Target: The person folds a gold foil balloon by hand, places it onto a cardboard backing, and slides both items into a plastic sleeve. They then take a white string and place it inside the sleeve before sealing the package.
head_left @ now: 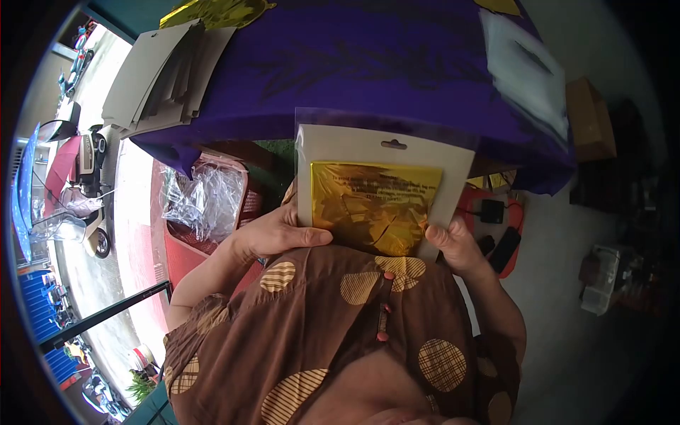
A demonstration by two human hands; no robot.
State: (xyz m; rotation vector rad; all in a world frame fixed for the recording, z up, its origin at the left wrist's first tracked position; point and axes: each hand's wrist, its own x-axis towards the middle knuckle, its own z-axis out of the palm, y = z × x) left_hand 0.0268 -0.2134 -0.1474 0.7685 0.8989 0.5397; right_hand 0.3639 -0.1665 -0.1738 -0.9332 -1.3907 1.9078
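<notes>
In front of my chest is a white hang card (453,152) in a clear plastic sleeve, with a folded gold foil sheet (375,205) on it. Small dark print runs across the foil, too small to read. My left hand (287,230) grips the card's left edge, thumb pressed over the front. At the opposite lower edge, my right hand (453,244) holds it with the thumb in front too. The other fingers of both hands are mostly hidden behind the card. Its far edge overlaps the view of the purple-covered table (382,57).
A stack of white cards (159,78) lies at the table's left, near gold foil (212,10). Clear plastic bags (528,67) rest at its right. A red basket (244,177) holds crumpled plastic wrappers (202,202). A red stool (513,248) carries dark objects; a cardboard box (589,120) stands farther right.
</notes>
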